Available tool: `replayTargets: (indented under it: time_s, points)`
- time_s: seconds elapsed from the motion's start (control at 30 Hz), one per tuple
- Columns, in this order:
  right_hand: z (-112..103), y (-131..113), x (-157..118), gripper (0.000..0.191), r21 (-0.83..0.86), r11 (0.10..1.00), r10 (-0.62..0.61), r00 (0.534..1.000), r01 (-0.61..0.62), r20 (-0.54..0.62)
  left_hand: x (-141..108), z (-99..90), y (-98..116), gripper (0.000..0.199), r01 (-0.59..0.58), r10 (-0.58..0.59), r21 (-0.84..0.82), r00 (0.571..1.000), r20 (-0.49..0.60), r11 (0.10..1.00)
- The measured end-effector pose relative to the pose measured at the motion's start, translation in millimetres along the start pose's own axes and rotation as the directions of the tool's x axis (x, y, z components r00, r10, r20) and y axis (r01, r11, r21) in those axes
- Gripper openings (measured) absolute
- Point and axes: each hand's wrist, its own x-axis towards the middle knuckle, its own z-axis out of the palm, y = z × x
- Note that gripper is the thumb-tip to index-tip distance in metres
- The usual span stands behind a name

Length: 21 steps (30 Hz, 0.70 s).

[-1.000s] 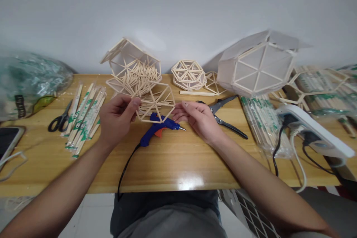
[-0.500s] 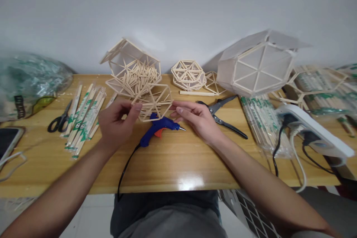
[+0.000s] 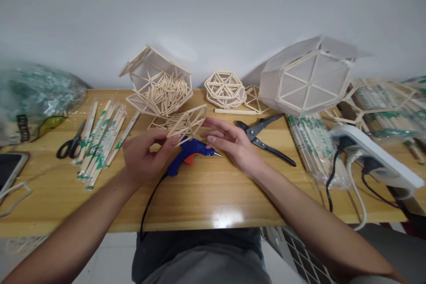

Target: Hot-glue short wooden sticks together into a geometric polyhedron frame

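Observation:
My left hand pinches a small wooden-stick frame by its near left corner, between thumb and fingers. The frame is tilted and seen nearly edge-on, above a blue glue gun with an orange trigger. The glue gun lies on the table, its metal nozzle pointing right. My right hand is by the frame's right side, fingers stretched out and apart; whether a fingertip touches the frame I cannot tell. Behind the held frame lie loose short sticks, partly hidden by it.
At the back stand a stick basket full of cut sticks, a small stick frame and a large paper-covered one. Black cutters, scissors, wrapped chopsticks and a power strip lie around.
The held frame has tipped from facing me to nearly edge-on and come lower. My left hand has moved slightly right and down; my right hand has barely moved.

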Motion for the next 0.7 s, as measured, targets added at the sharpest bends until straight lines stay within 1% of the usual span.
replayTargets:
  time_s: [0.1,0.17,0.27,0.33,0.43,0.53,0.7]
  points:
    - [2.1,1.3,-2.7,0.064,-0.038,0.998,-0.050,0.999,0.050,0.015,-0.3,-1.2,-1.3,0.006,-0.096,0.097,0.022,0.995,0.000,0.995]
    - [2.1,1.9,-2.9,0.062,-0.057,0.995,-0.081,0.997,0.081,-0.004,-2.0,-1.0,-2.4,0.007,-0.108,0.109,0.038,0.994,-0.011,0.993]
    - [0.5,1.2,-0.5,0.042,-0.078,0.992,-0.103,0.992,0.098,-0.066,-4.8,0.9,-3.8,0.007,-0.046,0.046,0.018,0.998,-0.036,0.999]
    - [-0.7,0.1,2.2,0.036,-0.104,0.988,-0.125,0.987,0.115,-0.103,-5.4,2.8,-3.9,0.005,0.000,-0.002,-0.035,0.998,-0.068,0.999]
    - [-1.9,-0.2,5.8,0.037,-0.152,0.979,-0.161,0.973,0.137,-0.165,-4.4,5.1,-2.6,0.003,0.044,-0.051,-0.107,0.997,-0.063,0.993]
    - [-2.3,1.3,8.0,0.036,-0.165,0.976,-0.178,0.960,0.143,-0.217,-3.2,5.9,-0.6,0.005,0.058,-0.063,-0.151,0.998,-0.027,0.987]
    - [-2.7,1.8,9.5,0.037,-0.150,0.980,-0.168,0.954,0.133,-0.250,-3.0,5.2,1.0,0.005,0.069,-0.074,-0.180,0.997,-0.022,0.981]
